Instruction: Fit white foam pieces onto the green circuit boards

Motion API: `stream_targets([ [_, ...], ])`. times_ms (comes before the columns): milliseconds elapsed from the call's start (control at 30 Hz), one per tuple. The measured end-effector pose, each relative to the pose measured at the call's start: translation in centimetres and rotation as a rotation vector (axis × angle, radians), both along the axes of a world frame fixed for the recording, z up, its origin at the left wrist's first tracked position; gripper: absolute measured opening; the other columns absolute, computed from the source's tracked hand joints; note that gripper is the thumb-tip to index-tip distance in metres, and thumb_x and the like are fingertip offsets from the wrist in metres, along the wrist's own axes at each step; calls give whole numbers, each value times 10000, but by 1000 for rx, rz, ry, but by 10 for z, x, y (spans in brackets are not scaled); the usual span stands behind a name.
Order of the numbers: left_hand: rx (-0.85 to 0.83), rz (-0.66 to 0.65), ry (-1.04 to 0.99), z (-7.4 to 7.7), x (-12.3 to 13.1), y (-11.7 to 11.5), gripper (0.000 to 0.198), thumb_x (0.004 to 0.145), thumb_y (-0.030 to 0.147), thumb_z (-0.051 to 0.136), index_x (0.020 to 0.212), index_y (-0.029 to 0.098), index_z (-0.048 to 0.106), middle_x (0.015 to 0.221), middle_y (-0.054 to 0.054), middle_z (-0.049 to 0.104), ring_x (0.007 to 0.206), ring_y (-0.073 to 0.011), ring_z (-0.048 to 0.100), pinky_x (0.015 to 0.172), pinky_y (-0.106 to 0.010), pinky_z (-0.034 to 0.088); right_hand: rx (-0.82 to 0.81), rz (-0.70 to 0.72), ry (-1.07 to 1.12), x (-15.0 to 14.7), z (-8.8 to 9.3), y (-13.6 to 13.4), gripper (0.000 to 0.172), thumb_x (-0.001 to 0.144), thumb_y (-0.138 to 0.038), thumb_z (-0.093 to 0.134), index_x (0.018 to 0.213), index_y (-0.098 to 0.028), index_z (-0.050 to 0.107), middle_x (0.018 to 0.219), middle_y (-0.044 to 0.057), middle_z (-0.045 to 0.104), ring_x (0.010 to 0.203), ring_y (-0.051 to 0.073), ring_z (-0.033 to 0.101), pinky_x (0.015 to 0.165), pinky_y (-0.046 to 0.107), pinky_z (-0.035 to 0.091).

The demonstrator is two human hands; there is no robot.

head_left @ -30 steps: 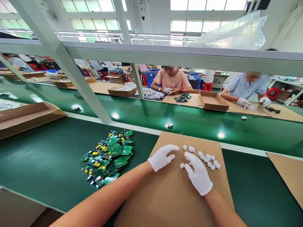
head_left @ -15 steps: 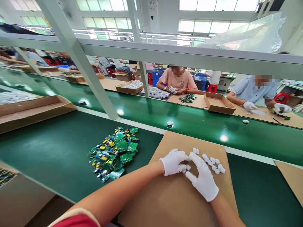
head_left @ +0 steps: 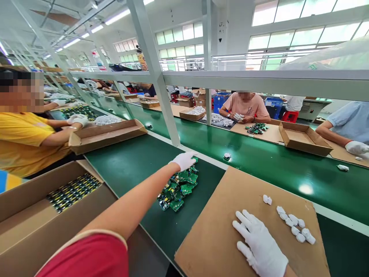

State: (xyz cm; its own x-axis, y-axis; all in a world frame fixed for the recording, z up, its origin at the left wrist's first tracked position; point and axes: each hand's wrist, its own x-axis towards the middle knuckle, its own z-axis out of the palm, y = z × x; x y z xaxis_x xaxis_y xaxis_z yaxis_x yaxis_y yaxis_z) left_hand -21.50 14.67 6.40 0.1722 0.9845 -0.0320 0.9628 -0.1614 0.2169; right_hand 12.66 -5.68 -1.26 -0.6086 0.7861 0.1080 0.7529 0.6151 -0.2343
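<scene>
My left hand (head_left: 184, 160), in a white glove, reaches out to the left over the far end of a pile of green circuit boards (head_left: 178, 188) on the green belt. Its fingers curve down onto the boards, with the tips out of sight. My right hand (head_left: 259, 246), also gloved, lies flat with fingers spread on a brown cardboard sheet (head_left: 219, 215) and holds nothing. A row of small white plastic pieces (head_left: 294, 227) lies just right of that hand. One more white piece (head_left: 266, 199) sits a little farther off.
A person in yellow (head_left: 23, 142) works at my left behind a cardboard tray (head_left: 106, 132). A box of small parts (head_left: 72, 190) stands at my near left. Across the belt (head_left: 259, 161), other gloved people sit with boards and an open box (head_left: 302, 138). Grey frame posts (head_left: 161, 96) rise beyond the pile.
My left hand left the white pieces and stretched out left to the board pile. My right hand drew back and flattened on the cardboard. My view swung left.
</scene>
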Motion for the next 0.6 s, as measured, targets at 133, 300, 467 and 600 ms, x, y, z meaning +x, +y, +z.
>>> stream_targets([
  [133, -129, 56, 98, -13, -18, 33, 507, 839, 410, 469, 1285, 172, 432, 1317, -129, 468, 1175, -258, 462, 980, -456, 339, 72, -92, -14, 4, -6, 4, 494, 836, -303, 472, 1328, -284, 424, 1407, 26, 395, 1260, 282, 395, 991, 434, 394],
  [300, -225, -48, 148, -27, -6, 35, 510, 798, 457, 514, 1247, 217, 487, 1254, -101, 537, 1106, -242, 522, 939, -427, 379, 196, -182, 54, 9, -19, 9, 411, 835, -265, 479, 1243, -285, 525, 1309, 39, 518, 1152, 261, 512, 933, 390, 448],
  [467, -229, -235, 132, -26, 23, 11, 453, 736, 429, 532, 1175, 320, 569, 1216, -13, 586, 1087, -216, 543, 909, -286, 393, 223, -240, 201, 14, -29, 15, 311, 832, -190, 459, 1083, -269, 626, 1031, 51, 667, 951, 216, 609, 846, 346, 497],
  [600, -233, -305, 115, -25, 49, -7, 467, 665, 426, 602, 1122, 333, 606, 1147, -13, 623, 998, -225, 588, 834, -286, 427, 275, -343, 259, 23, -31, 16, 317, 854, -210, 426, 1118, -247, 599, 986, 72, 658, 916, 217, 604, 840, 359, 490],
])
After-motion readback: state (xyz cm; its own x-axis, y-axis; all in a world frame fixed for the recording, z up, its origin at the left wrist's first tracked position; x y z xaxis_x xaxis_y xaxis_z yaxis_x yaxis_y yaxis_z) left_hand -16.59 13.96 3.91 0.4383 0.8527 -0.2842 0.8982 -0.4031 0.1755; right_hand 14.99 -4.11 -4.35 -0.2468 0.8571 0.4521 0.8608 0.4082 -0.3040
